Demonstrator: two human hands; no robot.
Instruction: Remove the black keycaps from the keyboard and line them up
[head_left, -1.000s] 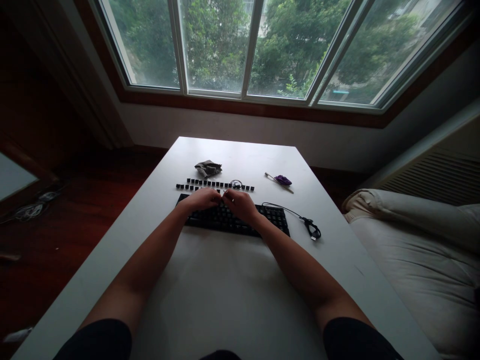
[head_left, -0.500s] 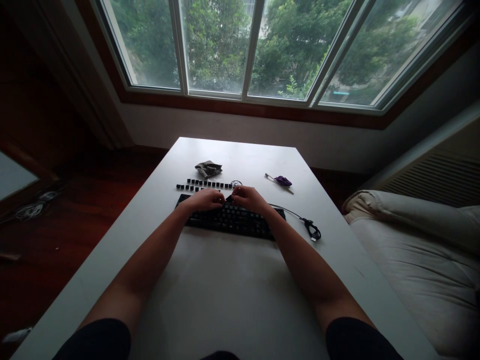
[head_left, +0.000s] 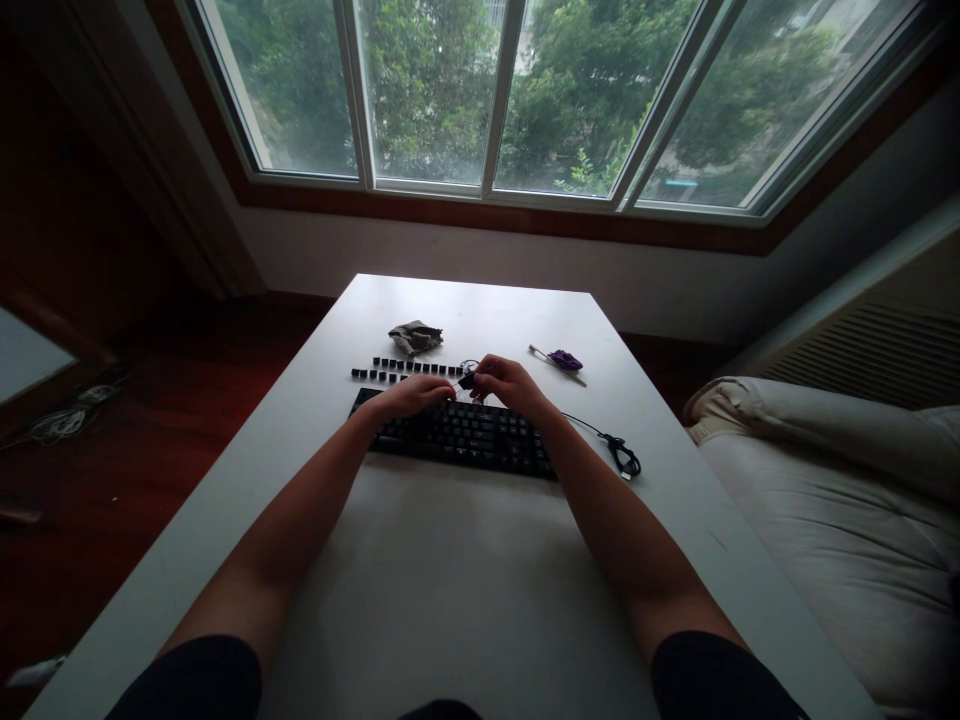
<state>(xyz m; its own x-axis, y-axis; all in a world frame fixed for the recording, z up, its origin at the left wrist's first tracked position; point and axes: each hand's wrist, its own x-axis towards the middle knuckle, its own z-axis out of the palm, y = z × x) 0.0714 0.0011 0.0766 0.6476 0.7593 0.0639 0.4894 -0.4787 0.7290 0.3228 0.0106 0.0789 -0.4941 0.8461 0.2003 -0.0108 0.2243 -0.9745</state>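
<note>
Before the wide window [head_left: 431, 100] stands the white table [head_left: 450, 570], perhaps put there because small parts need daylight; at its right is a pale padded seat [head_left: 832, 510]. On the table, crosswise to the person, lies the black keyboard [head_left: 465, 440], which I suppose is set so that both forearms reach it equally. Its far edge is partly hidden under the hands. The left hand [head_left: 412, 396] is low over this edge, its fingers bent and close together; whether they grip something, I cannot tell. The right hand [head_left: 511, 382] is higher, with thumb and fingers nearly closed on a small black piece [head_left: 467, 381], pinched by the tips, probably because it is too little for the whole palm. To the right, the black cable [head_left: 621, 455] is bundled near its plug, which keeps it away from the wrists. Beyond the keyboard are a crumpled grey cloth [head_left: 415, 338] and, farther right, a purple crumpled thing [head_left: 566, 360] upon a thin light stick [head_left: 535, 351]. The smallest are the black keycaps [head_left: 408, 367], laid in two rows, maybe so that their order remains clear.
</note>
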